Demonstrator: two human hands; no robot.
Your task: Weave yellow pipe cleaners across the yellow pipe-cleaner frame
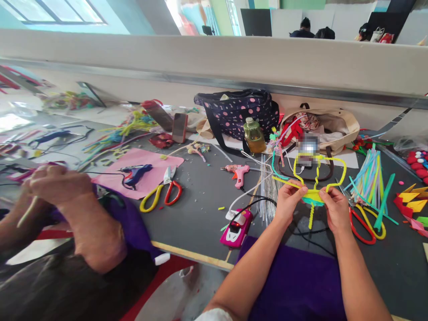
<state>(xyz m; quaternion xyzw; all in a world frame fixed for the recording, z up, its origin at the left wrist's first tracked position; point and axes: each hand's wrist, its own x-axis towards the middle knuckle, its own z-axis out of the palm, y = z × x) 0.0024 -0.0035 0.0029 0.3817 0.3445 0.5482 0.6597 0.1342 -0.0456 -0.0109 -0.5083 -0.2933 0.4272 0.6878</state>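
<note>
Above the table I hold a yellow pipe-cleaner shape (341,178) by its middle. It has bent loops on top, a twisted strand in the centre and a twisted stem pointing down, with a teal patch under the middle. My left hand (288,201) pinches its left side between thumb and fingers. On the opposite side my right hand (336,210) pinches it the same way. Red-and-yellow scissors (363,227) lie just right of my right hand. Beyond them is a bundle of coloured pipe cleaners (369,176). Thin pale sticks (266,191) lie left of my left hand.
A pink glue gun (238,174), a magenta power strip (236,229) and cables lie to the left. Another pair of scissors (163,191) and a blue glue gun (137,174) are further left, near a co-worker's hands (62,185). Bags (239,113) and a bottle (254,136) stand behind.
</note>
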